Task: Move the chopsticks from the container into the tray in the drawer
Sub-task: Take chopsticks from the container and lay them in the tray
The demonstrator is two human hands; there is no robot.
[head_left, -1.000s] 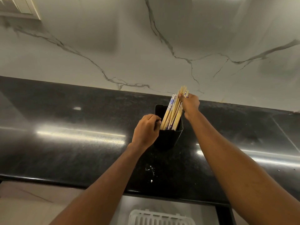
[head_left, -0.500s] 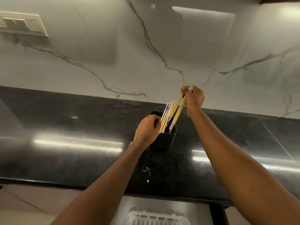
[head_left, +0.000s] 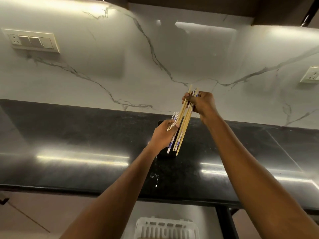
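Home kitchen: black granite countertop [head_left: 86,152], white marble backsplash [head_left: 120,66] with switch plate [head_left: 32,40] far left, socket [head_left: 310,75] far right, cabinets [head_left: 189,7] overhead, white drawer tray [head_left: 165,228] near.

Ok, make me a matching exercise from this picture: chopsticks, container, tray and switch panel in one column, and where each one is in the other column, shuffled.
Things:
1 chopsticks
2 container
3 tray
4 switch panel

Places:
A on the marble wall, upper left
B gripped in the left hand and right hand
C standing on the black counter
D below the counter's front edge, at the bottom of the view

Pairs: 1-B, 2-C, 3-D, 4-A
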